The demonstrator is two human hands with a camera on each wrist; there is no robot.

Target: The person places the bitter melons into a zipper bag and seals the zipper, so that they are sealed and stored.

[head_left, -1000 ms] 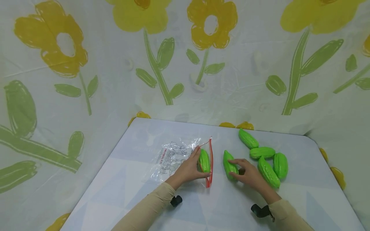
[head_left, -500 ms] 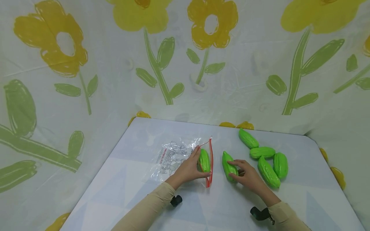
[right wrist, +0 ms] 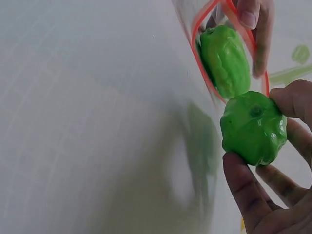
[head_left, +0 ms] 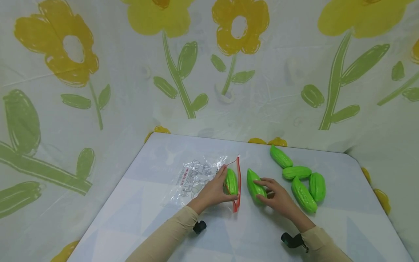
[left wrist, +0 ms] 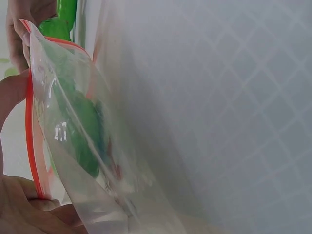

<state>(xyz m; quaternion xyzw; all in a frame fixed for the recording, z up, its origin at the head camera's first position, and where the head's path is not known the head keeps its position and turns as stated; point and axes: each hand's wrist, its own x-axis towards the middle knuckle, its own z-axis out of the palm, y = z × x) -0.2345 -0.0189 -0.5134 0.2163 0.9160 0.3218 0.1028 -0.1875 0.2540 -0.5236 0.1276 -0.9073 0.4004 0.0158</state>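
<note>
In the head view, my left hand (head_left: 212,187) holds the mouth of a clear zip bag (head_left: 193,182) with a red seal, thumb and fingers spread along it. One green bitter melon (head_left: 231,182) lies inside, just behind the opening. To the right, my right hand (head_left: 278,196) grips a second bitter melon (head_left: 255,187) between thumb and fingers. Seen from the right wrist, this held melon (right wrist: 253,127) is end-on, raised above the table and close before the gaping red-edged mouth. The left wrist view shows the bag wall (left wrist: 73,131) with the melon's green showing through.
Several more bitter melons (head_left: 302,194) lie grouped on the right of the white table (head_left: 163,236). A flower-print curtain (head_left: 209,72) hangs behind the table's far edge. Dark wrist-worn devices (head_left: 292,240) sit by both forearms.
My right hand has carried its bitter melon a little to the left, nearer the bag's mouth. My left hand and the bag have stayed in place.
</note>
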